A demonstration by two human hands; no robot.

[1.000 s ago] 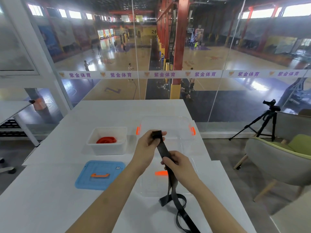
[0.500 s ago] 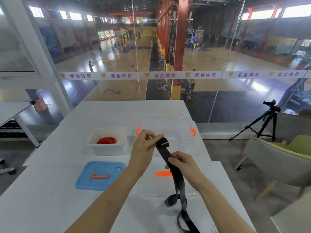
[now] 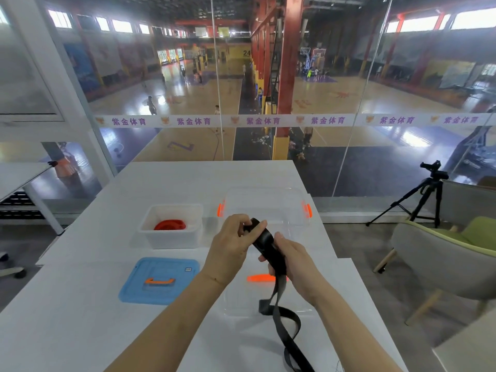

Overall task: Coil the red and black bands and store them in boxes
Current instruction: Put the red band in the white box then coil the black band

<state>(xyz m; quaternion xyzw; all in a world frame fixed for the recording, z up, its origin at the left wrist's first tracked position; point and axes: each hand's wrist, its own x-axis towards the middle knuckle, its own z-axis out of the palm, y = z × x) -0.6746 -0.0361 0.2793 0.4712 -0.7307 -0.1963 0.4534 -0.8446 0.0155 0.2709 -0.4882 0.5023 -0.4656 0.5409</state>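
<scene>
Fingers of left hand [image 3: 230,245] pinch the black band [image 3: 264,241]'s rolled end to anchor the coil; right hand [image 3: 291,257] grips the strap below, feeding slack.

Bare forearms, no sleeves visible

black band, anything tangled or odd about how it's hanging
The black band is held by the left hand and right hand. Its loose tail twists into a loop near the clear lid and runs off the bottom of the view. No knot shows; nothing else stands out.
</scene>
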